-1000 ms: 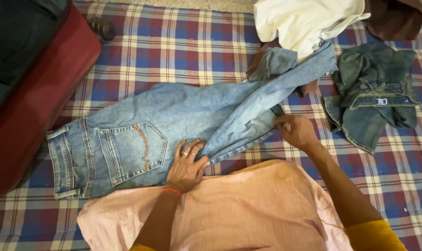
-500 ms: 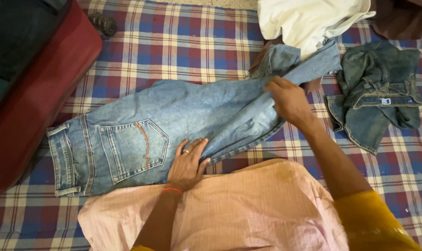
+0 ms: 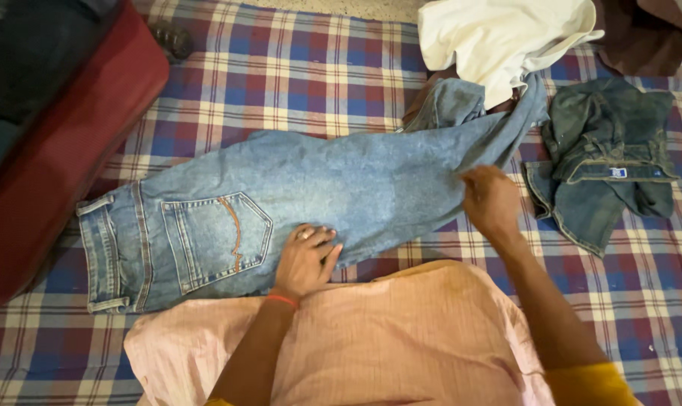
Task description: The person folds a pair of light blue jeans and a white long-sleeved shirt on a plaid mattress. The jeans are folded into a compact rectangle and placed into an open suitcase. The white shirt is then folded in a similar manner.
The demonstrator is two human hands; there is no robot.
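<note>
Light blue jeans (image 3: 281, 195) lie flat across a checked blanket (image 3: 296, 83). The left hand (image 3: 305, 259) presses open-palmed on the seat; the right hand (image 3: 491, 199) pinches a leg's edge. Pulling unevenly could likely bunch the denim against the pink cloth (image 3: 371, 338).

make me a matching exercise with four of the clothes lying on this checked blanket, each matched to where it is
Things:
1. light blue jeans
2. pink garment
3. dark denim garment
4. cream cloth

Places:
A. crumpled at the right, beyond the right hand
B. bunched at the top edge
C. spread flat across the middle, under the left hand
D. nearest the camera, at the bottom

Pairs: 1-C, 2-D, 3-A, 4-B
</note>
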